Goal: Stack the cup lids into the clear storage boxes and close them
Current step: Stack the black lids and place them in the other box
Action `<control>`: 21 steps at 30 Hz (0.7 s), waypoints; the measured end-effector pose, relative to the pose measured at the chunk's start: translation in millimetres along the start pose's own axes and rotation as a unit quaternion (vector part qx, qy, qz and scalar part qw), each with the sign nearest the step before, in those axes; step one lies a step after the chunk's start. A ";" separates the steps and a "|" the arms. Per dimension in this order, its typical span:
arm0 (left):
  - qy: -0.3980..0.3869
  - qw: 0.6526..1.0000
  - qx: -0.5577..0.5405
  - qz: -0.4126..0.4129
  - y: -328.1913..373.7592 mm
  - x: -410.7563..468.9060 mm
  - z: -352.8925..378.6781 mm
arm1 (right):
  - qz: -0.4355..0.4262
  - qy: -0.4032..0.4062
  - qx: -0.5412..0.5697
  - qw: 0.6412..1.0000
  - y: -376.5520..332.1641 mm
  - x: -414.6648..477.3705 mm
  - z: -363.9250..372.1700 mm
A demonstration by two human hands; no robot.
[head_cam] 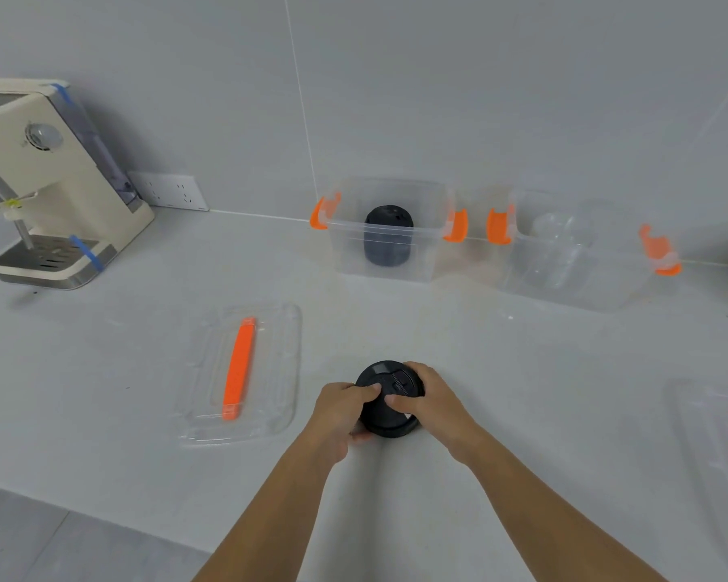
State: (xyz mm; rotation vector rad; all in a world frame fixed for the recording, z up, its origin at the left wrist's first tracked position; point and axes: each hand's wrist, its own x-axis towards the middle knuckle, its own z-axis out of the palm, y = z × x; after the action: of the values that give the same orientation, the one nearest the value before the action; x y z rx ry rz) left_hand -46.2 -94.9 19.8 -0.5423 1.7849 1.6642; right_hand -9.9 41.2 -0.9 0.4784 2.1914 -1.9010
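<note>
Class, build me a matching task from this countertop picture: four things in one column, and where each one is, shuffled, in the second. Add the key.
Things:
1. black lid stack
2. box lid with orange handle
3. coffee machine
4. clear lids

Places:
A. far left, by the wall
B. inside the right-hand open box
C. held between both hands
D. flat on the counter, left of the hands

Pairs: 1-C, 2-D, 3-A, 4-B

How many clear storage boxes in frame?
2. One clear plastic storage box with orange latches against the wall holds a stack of black lids; the second, to its right, holds clear lids. Both open.
</note>
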 end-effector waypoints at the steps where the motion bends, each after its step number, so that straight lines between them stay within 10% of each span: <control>1: 0.000 1.000 -0.008 -0.008 0.8 0.7 -0.4 | -0.005 0.004 0.000 1.000 -0.6 -0.4 -0.2; 21: 0.006 0.995 -0.039 0.086 66.3 7.9 51.2 | -0.101 0.064 0.019 0.993 -39.0 32.7 -63.5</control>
State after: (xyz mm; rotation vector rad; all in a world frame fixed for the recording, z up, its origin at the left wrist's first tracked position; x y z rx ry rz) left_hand -88.2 -35.8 62.4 -0.4419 1.8257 1.8568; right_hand -50.9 102.8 33.0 0.4105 2.3683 -2.0713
